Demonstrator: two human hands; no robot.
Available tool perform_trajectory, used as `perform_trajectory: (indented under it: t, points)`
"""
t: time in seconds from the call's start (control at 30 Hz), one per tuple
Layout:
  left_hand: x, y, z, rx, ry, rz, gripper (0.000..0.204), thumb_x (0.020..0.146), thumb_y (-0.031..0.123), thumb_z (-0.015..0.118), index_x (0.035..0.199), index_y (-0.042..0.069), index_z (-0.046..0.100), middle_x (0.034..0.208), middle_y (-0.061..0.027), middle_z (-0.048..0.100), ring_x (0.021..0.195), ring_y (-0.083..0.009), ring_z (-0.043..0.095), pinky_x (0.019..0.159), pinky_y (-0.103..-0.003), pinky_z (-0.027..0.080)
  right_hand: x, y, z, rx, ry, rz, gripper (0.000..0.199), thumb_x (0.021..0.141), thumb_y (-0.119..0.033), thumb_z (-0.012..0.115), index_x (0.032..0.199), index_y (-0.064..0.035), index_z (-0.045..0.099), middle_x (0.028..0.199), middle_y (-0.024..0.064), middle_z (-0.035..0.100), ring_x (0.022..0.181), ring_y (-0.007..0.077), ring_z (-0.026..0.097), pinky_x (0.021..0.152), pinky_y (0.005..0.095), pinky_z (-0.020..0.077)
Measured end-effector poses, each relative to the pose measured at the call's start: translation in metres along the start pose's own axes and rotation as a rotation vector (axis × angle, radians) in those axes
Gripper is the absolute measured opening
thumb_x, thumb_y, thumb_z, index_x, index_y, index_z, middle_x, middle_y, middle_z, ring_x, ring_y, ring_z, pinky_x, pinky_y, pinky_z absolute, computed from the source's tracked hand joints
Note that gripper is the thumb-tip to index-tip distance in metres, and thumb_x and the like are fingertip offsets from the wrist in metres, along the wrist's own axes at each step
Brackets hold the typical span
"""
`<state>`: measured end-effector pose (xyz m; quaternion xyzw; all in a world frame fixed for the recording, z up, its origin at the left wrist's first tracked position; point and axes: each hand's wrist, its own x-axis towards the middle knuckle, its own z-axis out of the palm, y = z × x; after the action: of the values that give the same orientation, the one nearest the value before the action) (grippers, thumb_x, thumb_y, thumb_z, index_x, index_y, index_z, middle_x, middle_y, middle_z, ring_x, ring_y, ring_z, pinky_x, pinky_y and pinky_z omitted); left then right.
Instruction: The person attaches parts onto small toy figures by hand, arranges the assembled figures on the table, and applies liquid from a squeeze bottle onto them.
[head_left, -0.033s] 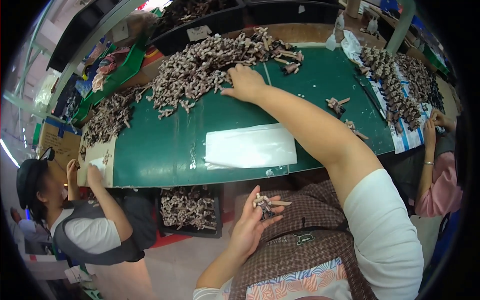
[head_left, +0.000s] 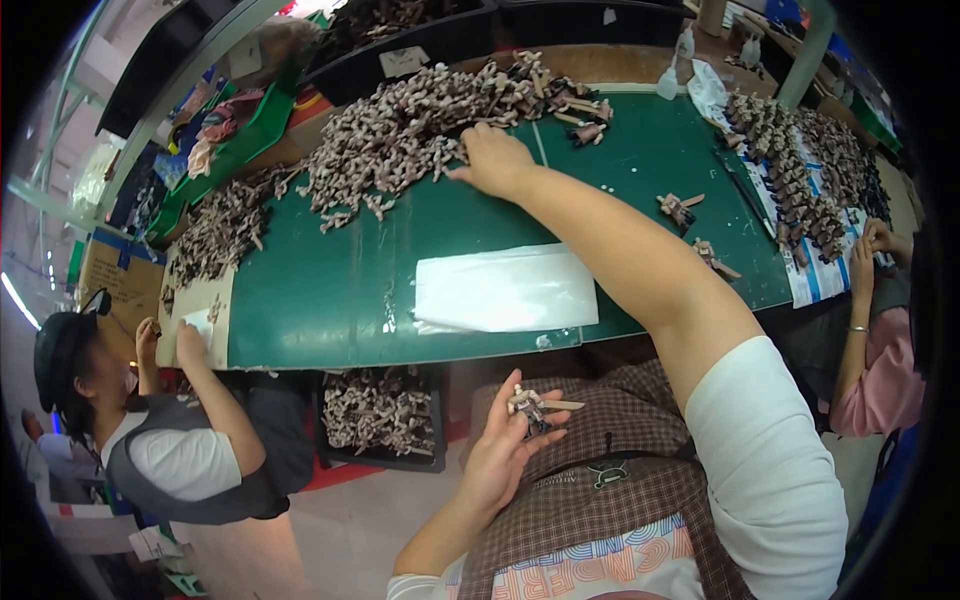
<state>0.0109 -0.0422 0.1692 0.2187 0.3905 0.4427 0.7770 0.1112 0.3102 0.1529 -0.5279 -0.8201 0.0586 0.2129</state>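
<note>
My left hand (head_left: 505, 435), low in front of my apron, holds a small figurine (head_left: 530, 408) in its fingers. The figurine is pale and dark, with a flat tan strip sticking out to the right. My right hand (head_left: 495, 162) reaches across the table to the near right edge of a large heap of similar figurines (head_left: 385, 140). Its fingers bend down against the heap, with the thumb apart from them. Nothing shows in that hand, though the fingertips are partly hidden. Two more figurines, one at the right (head_left: 677, 210), lie near my right forearm.
A white sheet (head_left: 505, 290) lies on the green table (head_left: 310, 300). Below the table edge stands a black crate (head_left: 435, 455) of figurines. A person (head_left: 190, 450) works at the left; another person's hands (head_left: 868, 245) are at rows of figurines (head_left: 800, 190) on the right.
The whole view has shifted very slightly. Both hands keep nearly the same places, and the left still holds the figurine.
</note>
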Motion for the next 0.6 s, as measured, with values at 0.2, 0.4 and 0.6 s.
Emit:
perform_trajectory:
  t: [0.2, 0.4, 0.6]
  points:
    - [-0.009, -0.006, -0.017, -0.01, 0.04, 0.011, 0.06, 0.103, 0.02, 0.04, 0.155, 0.013, 0.011, 0.143, -0.023, 0.043, 0.12, -0.0297, 0.054, 0.102, -0.046, 0.044, -0.022, 0.014, -0.008, -0.12, -0.005, -0.068, 0.02, 0.09, -0.017, 0.057, 0.096, 0.0004, 0.063, 0.106, 0.019, 0.061, 0.098, 0.037, 0.063, 0.084, 0.0451, 0.0529]
    - [0.002, -0.004, -0.017, -0.043, -0.046, -0.037, 0.061, 0.102, 0.015, 0.042, 0.155, 0.015, 0.013, 0.144, -0.0213, 0.042, 0.121, -0.0294, 0.054, 0.101, -0.047, 0.046, -0.099, 0.013, -0.069, 0.164, 0.01, -0.173, 0.025, 0.093, -0.021, 0.056, 0.103, -0.002, 0.068, 0.092, 0.0167, 0.067, 0.085, 0.0358, 0.064, 0.075, 0.0425, 0.0516]
    - [0.021, -0.001, -0.007, -0.005, -0.124, -0.068, 0.074, 0.096, 0.001, 0.047, 0.156, 0.019, 0.007, 0.149, -0.0194, 0.033, 0.123, -0.0283, 0.053, 0.101, -0.045, 0.047, -0.166, -0.007, -0.1, 0.301, -0.103, -0.05, 0.019, 0.091, -0.021, 0.063, 0.097, -0.0057, 0.073, 0.084, 0.0117, 0.069, 0.075, 0.0303, 0.066, 0.068, 0.0376, 0.0515]
